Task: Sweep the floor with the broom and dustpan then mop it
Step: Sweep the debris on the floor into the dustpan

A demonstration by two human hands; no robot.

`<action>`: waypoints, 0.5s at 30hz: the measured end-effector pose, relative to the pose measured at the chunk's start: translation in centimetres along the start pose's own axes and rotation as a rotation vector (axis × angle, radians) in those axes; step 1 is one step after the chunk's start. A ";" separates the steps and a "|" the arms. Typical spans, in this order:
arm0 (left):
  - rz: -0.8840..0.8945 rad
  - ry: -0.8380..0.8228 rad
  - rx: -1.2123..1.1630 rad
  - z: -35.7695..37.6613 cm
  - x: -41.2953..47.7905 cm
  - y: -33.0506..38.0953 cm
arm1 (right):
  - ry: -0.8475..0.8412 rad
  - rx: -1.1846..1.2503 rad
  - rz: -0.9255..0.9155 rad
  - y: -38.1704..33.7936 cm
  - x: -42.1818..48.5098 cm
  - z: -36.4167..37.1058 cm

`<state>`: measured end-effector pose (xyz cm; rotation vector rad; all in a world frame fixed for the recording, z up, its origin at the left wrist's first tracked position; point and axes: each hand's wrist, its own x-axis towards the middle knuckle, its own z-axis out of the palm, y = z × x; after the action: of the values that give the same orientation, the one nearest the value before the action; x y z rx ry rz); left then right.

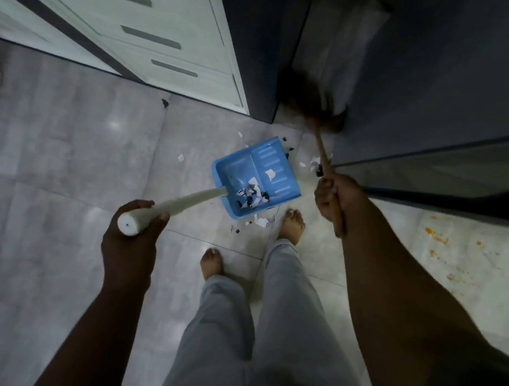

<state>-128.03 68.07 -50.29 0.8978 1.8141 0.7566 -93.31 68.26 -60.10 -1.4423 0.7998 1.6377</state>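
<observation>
- Grey tiled floor [52, 152] runs between a white drawer cabinet [156, 32] and dark units on the right; the light is dim.
- Left hand [134, 229] grips the top end of the dustpan's white handle [185, 199]. The blue dustpan [249, 162] sits on the tiles just ahead of the bare right foot [291, 226], with torn paper scraps [251, 194] gathered in its near corner.
- Right hand [335, 196] is closed round the wooden broom handle [323, 152]. The broom head [312, 106] is blurred, up at the narrow gap between the cabinet and the dark unit.
- Judged step: drawing litter out of that gap and toward the pan.
- Loose scraps [313, 162] lie beside the pan near the broom handle, and more [261, 220] sit by the toes. Short, low strokes would likely serve best, since light paper flutters away under a hard flick.
- Pan's lip should press flat to the tile and face the stroke; turning it toward the gap looks sensible.
- One dark scrap [164, 103] near the cabinet foot needs a separate pass.
- Orange spatter [435, 236] on the right looks like mop work, and no mop is in view.
</observation>
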 end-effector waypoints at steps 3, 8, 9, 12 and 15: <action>0.003 -0.034 0.056 -1.4 0.5 0.7 | -0.051 -0.011 0.078 3.3 -4.0 -2.7; 0.048 -0.085 0.056 -4.5 1.4 0.4 | -0.122 -0.007 -0.011 4.3 -8.4 -3.6; 0.041 -0.088 0.058 -4.8 1.6 0.2 | -0.130 -0.016 -0.044 4.0 -8.4 -3.1; 0.022 -0.078 0.054 -5.3 1.6 -0.6 | -0.128 -0.016 -0.122 2.2 -5.8 -1.0; 0.043 -0.077 0.044 -6.0 1.6 -1.4 | -0.106 0.036 -0.091 0.6 -1.9 -0.2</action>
<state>-134.37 67.95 -50.02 0.9848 1.7548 0.7018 -93.71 67.52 -58.27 -1.3359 0.6914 1.6082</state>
